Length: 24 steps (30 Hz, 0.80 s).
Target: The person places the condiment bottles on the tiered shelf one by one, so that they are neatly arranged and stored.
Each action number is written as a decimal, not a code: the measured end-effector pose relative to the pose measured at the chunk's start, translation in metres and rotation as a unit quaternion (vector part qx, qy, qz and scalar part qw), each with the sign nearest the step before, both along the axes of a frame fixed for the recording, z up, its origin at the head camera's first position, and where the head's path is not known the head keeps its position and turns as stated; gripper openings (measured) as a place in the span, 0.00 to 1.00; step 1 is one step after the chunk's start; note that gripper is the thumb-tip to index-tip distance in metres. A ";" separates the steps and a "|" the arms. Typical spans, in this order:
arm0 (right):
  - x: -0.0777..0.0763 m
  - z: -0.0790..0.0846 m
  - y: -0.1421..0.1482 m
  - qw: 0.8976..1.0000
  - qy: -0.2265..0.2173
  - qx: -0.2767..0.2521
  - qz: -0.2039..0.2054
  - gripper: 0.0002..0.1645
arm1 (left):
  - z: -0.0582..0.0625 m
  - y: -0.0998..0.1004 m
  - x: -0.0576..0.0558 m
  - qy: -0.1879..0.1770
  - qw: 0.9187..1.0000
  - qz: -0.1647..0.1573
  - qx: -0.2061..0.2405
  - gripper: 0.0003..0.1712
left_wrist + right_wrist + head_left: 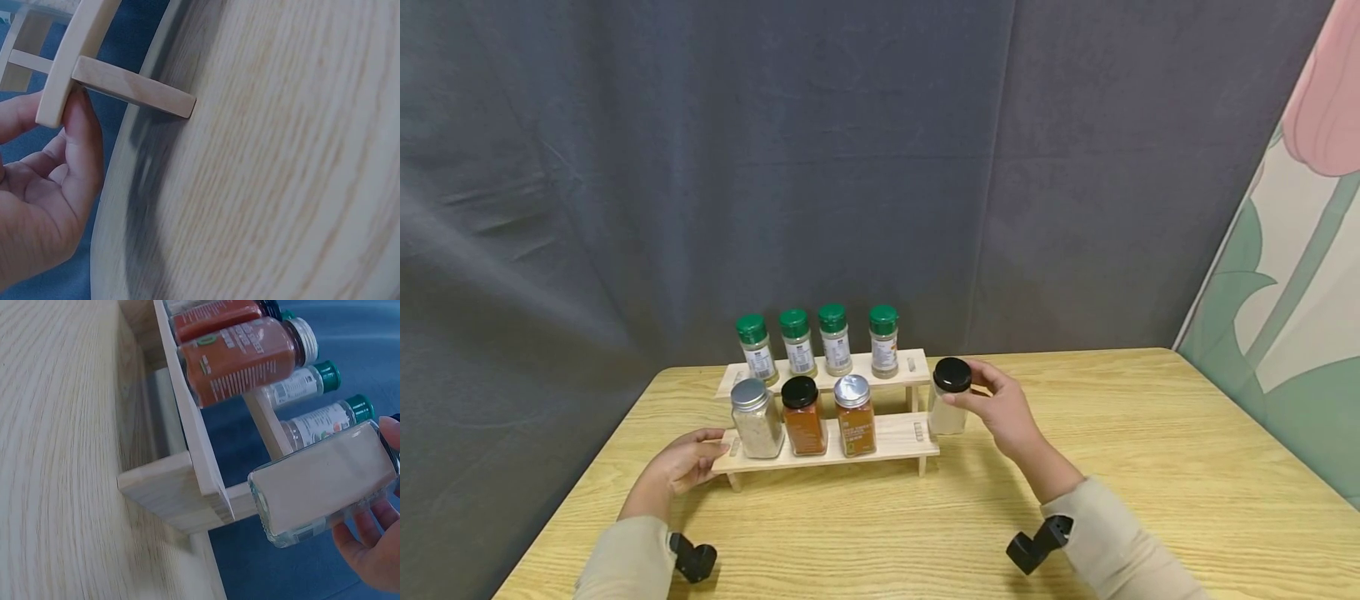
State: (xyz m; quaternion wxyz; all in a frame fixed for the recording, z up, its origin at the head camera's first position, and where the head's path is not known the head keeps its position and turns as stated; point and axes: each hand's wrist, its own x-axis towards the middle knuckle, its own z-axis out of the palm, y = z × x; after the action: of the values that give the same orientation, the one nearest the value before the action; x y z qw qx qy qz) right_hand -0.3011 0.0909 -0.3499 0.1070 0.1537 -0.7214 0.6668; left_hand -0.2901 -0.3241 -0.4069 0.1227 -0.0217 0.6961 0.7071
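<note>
My right hand (pixel 1006 412) grips a square glass jar of pale powder (pixel 947 417) by its upper part, just under the black lid. This jar (pixel 325 481) is off the table, tilted in the right wrist view, beside the right end of the two-tier wooden rack (pixel 895 447). At the rack's other end, my left hand (pixel 681 464) pinches the lower shelf's edge between thumb and fingers; the left wrist view shows this hand (pixel 50 200) close to a rack leg (pixel 134 87). On the lower shelf stand a silver-lidded pale jar (pixel 758 425), a black-lidded orange-red jar (pixel 805 425) and a silver-lidded orange-brown jar (pixel 856 425).
Several green-capped spice bottles (pixel 837 346) stand along the upper shelf (pixel 913 367). The rack is on a wood-grain table (pixel 1120 442). A dark grey curtain (pixel 850 167) hangs behind it, and a flower-painted wall (pixel 1292 292) is at the right.
</note>
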 end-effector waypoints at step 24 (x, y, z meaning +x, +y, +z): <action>-0.004 -0.014 -0.035 0.999 -0.015 0.005 0.043 0.29 | 0.000 0.000 0.001 0.002 1.000 0.000 0.012 0.31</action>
State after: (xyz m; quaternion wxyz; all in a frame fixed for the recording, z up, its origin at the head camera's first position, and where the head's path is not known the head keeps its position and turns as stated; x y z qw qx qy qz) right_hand -0.3052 0.0559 -0.3642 0.0668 0.1750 -0.7193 0.6690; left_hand -0.2891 -0.3241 -0.4065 0.1218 -0.0188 0.6880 0.7152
